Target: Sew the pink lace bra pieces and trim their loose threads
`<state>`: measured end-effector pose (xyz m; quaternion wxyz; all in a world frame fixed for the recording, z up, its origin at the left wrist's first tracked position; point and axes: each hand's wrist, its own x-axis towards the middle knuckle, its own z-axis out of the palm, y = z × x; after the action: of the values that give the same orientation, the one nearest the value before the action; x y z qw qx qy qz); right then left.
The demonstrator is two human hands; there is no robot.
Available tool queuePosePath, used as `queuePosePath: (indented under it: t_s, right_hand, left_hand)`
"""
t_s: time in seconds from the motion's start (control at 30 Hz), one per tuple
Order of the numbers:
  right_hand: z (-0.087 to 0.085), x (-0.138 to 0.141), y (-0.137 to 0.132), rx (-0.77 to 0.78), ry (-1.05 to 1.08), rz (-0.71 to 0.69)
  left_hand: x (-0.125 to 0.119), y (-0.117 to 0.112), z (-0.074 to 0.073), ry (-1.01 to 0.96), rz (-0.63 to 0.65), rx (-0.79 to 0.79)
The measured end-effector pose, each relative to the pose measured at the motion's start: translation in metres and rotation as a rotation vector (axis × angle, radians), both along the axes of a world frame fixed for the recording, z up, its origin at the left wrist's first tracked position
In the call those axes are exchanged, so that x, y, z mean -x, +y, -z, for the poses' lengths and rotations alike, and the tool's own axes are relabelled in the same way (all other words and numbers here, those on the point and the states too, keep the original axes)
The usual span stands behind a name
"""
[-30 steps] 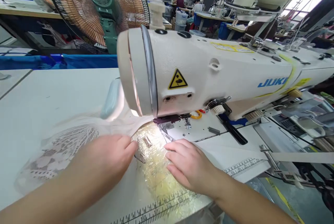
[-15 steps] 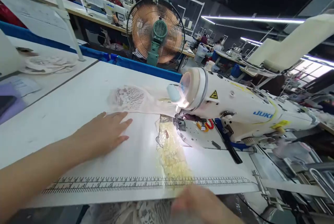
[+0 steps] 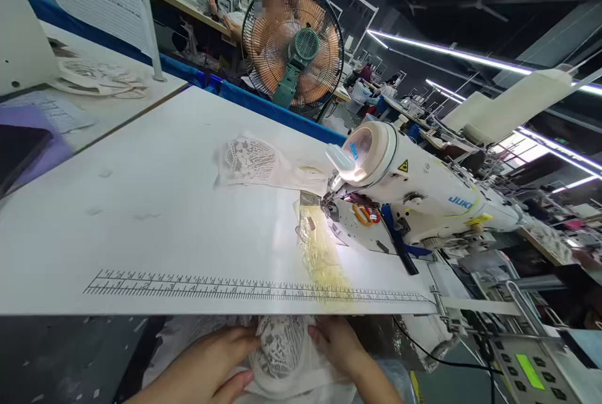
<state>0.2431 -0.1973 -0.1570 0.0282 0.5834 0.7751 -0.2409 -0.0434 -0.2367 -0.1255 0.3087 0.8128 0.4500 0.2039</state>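
Below the table's front edge, my left hand (image 3: 207, 363) and my right hand (image 3: 338, 344) both grip a piece of white lace fabric (image 3: 282, 347) in my lap. Fingers of each hand curl around its edges. On the white table (image 3: 141, 216) another white lace piece (image 3: 251, 162) lies behind the needle of the cream Juki sewing machine (image 3: 414, 194). A yellowish taped patch (image 3: 320, 253) runs from the needle plate toward a printed ruler (image 3: 235, 291) along the table's front.
A green-and-copper fan (image 3: 296, 56) stands behind the table, with a person seated beyond it. More lace pieces (image 3: 94, 78) lie on the neighbouring table at far left. A control panel with a green screen (image 3: 527, 366) sits low right. Other workstations fill the background.
Both hands have left the table top and dropped below its front edge, where they now grip a lace piece. The view has pulled back and up from the machine.
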Motion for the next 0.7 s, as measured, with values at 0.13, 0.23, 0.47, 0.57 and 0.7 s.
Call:
queuePosePath:
  t_s: [0.13, 0.23, 0.47, 0.57, 0.7]
  right_hand:
    - [-0.003, -0.001, 0.002, -0.007, -0.002, 0.075]
    - [-0.004, 0.0, -0.003, -0.04, 0.019, 0.113]
    - [-0.005, 0.001, -0.029, -0.11, 0.074, 0.238]
    - [-0.004, -0.001, -0.035, -0.065, 0.103, 0.238]
    - [-0.001, -0.003, -0.037, 0.008, 0.148, 0.238]
  left_hand:
    - [-0.013, -0.006, 0.031, 0.08, -0.13, -0.003]
    - [-0.018, -0.016, 0.055, 0.132, -0.16, -0.077]
    - [-0.024, -0.029, 0.064, 0.237, -0.185, -0.173]
    - [-0.026, -0.031, 0.071, 0.248, -0.187, -0.197]
    - [-0.024, -0.03, 0.085, 0.211, -0.136, -0.18]
